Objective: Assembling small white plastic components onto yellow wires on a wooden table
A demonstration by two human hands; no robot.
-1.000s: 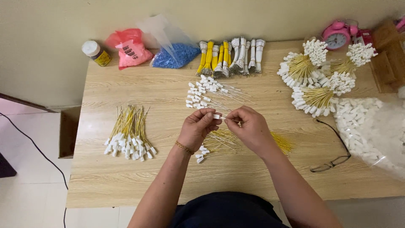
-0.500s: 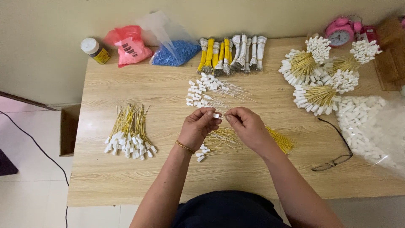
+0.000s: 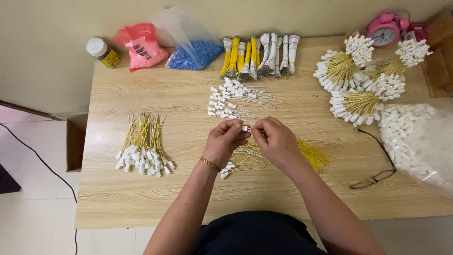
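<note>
Over the middle of the wooden table (image 3: 188, 198), my left hand (image 3: 225, 141) pinches a small white plastic connector (image 3: 245, 128). My right hand (image 3: 275, 140) meets it from the right, fingertips closed on a thin wire at the connector. Under both hands lies a loose heap of yellow wires (image 3: 309, 153) with a few white connectors (image 3: 226, 169). Just beyond the hands lies a pile of white-tipped thin wires (image 3: 231, 98).
A pile of yellow wires with white connectors (image 3: 142, 150) lies at the left. Tied bundles (image 3: 361, 78) fill the far right, beside a clear bag of white connectors (image 3: 415, 137). Glasses (image 3: 377, 170), wire bundles (image 3: 257, 55), blue and red bags, a jar and a pink clock line the back.
The hands stay together over the same spot with small finger movements. The view has shifted slightly.
</note>
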